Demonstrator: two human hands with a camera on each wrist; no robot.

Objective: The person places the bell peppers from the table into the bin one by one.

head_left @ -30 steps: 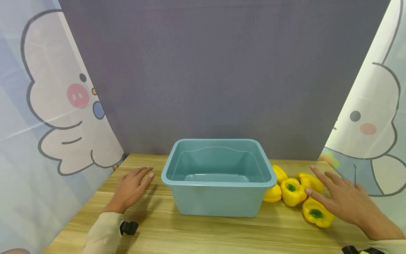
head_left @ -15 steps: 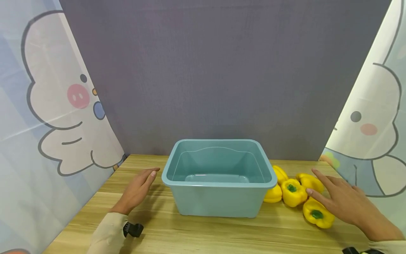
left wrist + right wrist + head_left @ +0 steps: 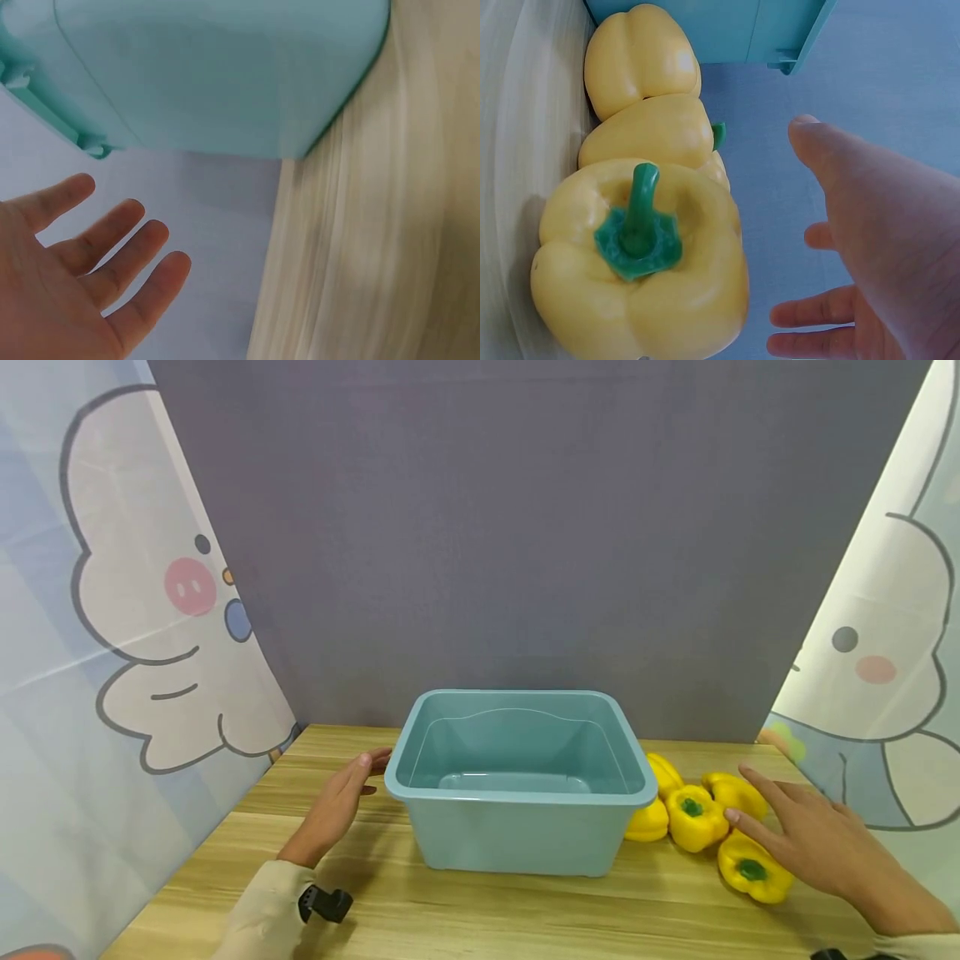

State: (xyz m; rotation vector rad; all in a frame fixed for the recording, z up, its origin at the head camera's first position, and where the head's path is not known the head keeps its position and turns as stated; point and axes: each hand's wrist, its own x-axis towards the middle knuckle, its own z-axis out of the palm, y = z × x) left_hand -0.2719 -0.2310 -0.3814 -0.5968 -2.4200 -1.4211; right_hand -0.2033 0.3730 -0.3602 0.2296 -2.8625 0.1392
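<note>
A teal plastic storage bin (image 3: pixel 517 835) stands on the table with nothing inside it. My left hand (image 3: pixel 337 806) is beside the bin's left wall, fingertips close to the rim. In the left wrist view its fingers (image 3: pixel 120 270) are spread and relaxed, apart from the bin wall (image 3: pixel 202 82). Several yellow bell peppers with green stems lie at the bin's right, among them a front one (image 3: pixel 753 868) and a middle one (image 3: pixel 693 818). Over the rightmost peppers hovers my right hand (image 3: pixel 817 839), holding nothing. The right wrist view shows a pepper (image 3: pixel 641 262) large, beside the thumb and loosely extended fingers.
The wooden table (image 3: pixel 480 918) extends in front of the bin. A grey cloth backdrop (image 3: pixel 480 527) rises behind it. Printed curtains with cartoon animals hang at the left (image 3: pixel 142 610) and at the right (image 3: pixel 877 677).
My left hand has moved right, toward the bin's left wall, and turned more onto its edge. The right hand stays over the peppers. Bin and peppers hold their places.
</note>
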